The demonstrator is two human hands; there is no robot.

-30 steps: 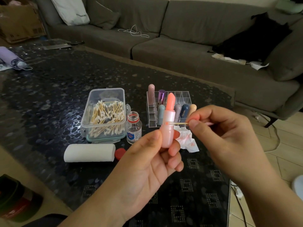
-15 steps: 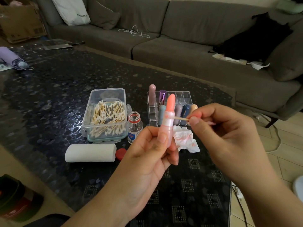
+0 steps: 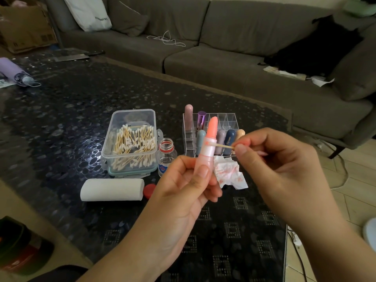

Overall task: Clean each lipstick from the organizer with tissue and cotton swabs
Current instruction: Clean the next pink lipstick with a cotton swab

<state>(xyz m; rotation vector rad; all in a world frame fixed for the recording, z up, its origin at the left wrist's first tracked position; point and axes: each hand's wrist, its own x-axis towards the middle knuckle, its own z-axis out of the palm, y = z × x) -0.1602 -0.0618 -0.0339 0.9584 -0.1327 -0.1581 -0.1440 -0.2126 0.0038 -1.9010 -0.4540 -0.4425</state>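
Note:
My left hand (image 3: 183, 186) grips an open pink lipstick (image 3: 207, 147) upright, its coral bullet extended. My right hand (image 3: 278, 165) pinches a cotton swab (image 3: 222, 145) by its stick, and the swab's tip touches the lipstick's collar just below the bullet. Behind them stands a clear acrylic organizer (image 3: 230, 119) holding several capped lipsticks. A crumpled, pink-stained tissue (image 3: 230, 174) lies on the table below the organizer. A clear box of cotton swabs (image 3: 130, 143) sits to the left.
A small open glass bottle (image 3: 165, 157) stands beside the swab box, with its red cap (image 3: 149, 190) and a white tissue roll (image 3: 112, 189) in front. The dark glass table (image 3: 61, 119) ends at right near a tiled floor with cables. A grey sofa (image 3: 223, 53) runs behind.
My left hand has turned the lipstick and shifted its grip, thumb now across the front of the tube. The swab tip has moved up to the collar below the bullet.

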